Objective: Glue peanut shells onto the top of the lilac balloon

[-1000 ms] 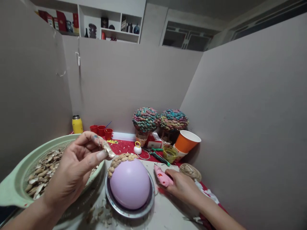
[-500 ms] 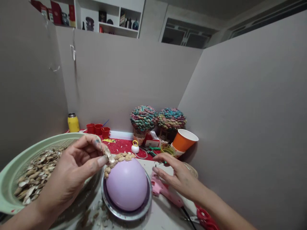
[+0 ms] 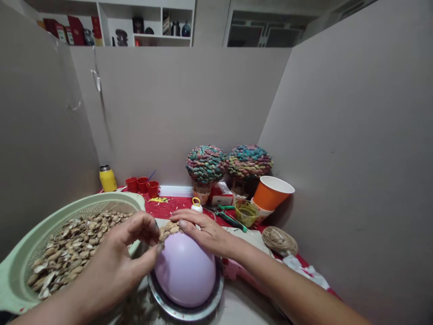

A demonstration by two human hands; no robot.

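A lilac balloon [image 3: 186,275] sits in a round metal bowl [image 3: 203,313]. Peanut shells [image 3: 170,229] cover a patch along its far upper edge. At the balloon's left side, my left hand [image 3: 123,253] pinches a peanut shell against the end of that patch; the shell is mostly hidden by the fingers. My right hand [image 3: 208,234] lies over the balloon's upper right with its fingers stretched out, fingertips touching the shell patch. A pink glue gun [image 3: 233,270] rests on the table, partly covered by my right forearm.
On the left stands a green colander [image 3: 15,266] full of peanut shells. Two multicoloured shell-covered domes [image 3: 206,164] are at the back, near red cups [image 3: 142,185] and a yellow bottle [image 3: 107,179]. An orange paper bucket [image 3: 272,196], pliers [image 3: 232,220] and a twine coil [image 3: 280,240] lie right.
My right hand has moved left from above the glue gun onto the balloon. My left hand has brought the shell down to the balloon's shell patch. The view has shifted slightly.
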